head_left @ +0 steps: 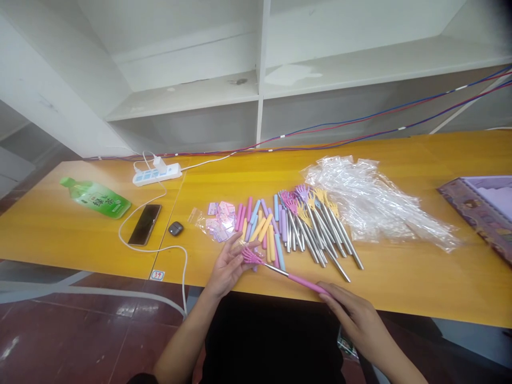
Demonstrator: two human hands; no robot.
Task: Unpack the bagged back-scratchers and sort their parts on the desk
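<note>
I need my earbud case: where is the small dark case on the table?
In the head view, the small dark case lies left of centre on the table, between the black phone and the pink packets.
</note>
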